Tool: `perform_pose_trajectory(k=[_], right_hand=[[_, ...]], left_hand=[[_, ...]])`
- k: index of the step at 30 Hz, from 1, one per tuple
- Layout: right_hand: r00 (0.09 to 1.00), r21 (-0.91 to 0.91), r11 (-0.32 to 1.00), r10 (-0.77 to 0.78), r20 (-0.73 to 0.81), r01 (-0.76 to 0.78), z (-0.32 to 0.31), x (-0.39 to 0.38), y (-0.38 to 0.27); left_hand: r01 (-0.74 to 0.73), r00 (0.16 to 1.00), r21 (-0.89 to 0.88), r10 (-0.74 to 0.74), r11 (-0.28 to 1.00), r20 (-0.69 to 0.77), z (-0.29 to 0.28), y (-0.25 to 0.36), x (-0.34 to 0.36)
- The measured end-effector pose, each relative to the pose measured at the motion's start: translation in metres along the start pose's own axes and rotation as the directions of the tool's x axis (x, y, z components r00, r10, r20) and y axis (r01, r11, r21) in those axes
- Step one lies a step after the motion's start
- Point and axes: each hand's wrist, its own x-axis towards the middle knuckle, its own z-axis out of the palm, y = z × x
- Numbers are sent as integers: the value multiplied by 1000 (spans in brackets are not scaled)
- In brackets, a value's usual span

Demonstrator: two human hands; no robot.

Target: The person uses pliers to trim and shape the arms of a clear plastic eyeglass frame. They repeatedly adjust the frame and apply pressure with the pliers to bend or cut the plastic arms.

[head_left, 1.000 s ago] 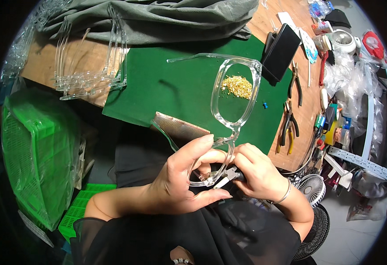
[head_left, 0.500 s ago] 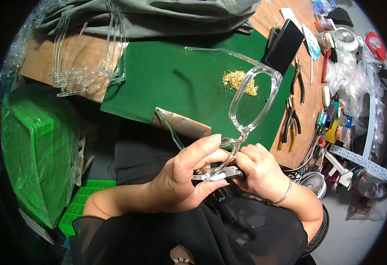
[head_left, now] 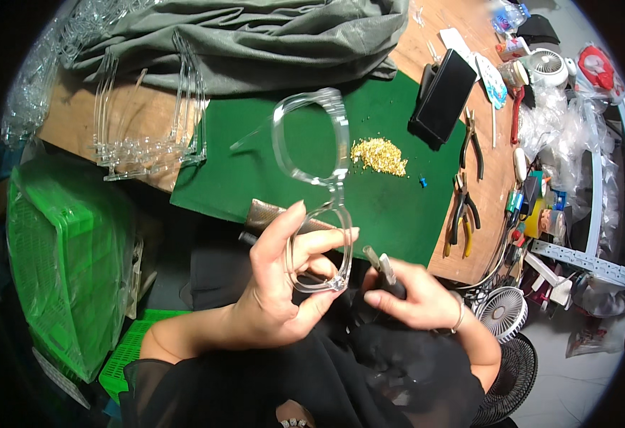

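A clear plastic eyeglass frame (head_left: 342, 139) stands upright before me, one rim above the other. My left hand (head_left: 273, 292) is closed around its lower rim, thumb and fingertips near the lower corner. One clear temple arm stretches away over the green mat (head_left: 219, 160). To the right, my right hand (head_left: 423, 296) grips a pair of pliers (head_left: 389, 271). Their jaws are parted, point up and are apart from the frame; the handles are mostly hidden in the palm. A heap of small gold-coloured parts (head_left: 380, 155) lies on the mat, with a small blue piece (head_left: 423, 182) beside it.
Several clear frames (head_left: 148, 160) are stacked at the left on the wooden table. Grey cloth (head_left: 255, 43) covers the back. A black phone (head_left: 444, 100) and two more pliers (head_left: 462, 214) lie at the right. Green crates (head_left: 69, 264) stand lower left; a white fan (head_left: 501, 310) stands lower right.
The plier jaws have come away from the frame, and my right hand has moved slightly right and down. My left hand has turned the frame more upright and shifted it left.
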Motion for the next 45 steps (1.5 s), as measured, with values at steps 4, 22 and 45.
perform_pose_trajectory(k=[4,22,45], right_hand=[[944,469,883,-131,303,-28,17,-17,-2],[865,817,473,-197,462,-329,54,2,1],[902,756,653,-301,310,-42,51,13,6]], left_hand=[[-69,997,184,75,980,-26,2,-6,1],[-198,973,580,228,790,22,5,-11,-5],[-118,982,518,179,847,-68,4,-13,-3]])
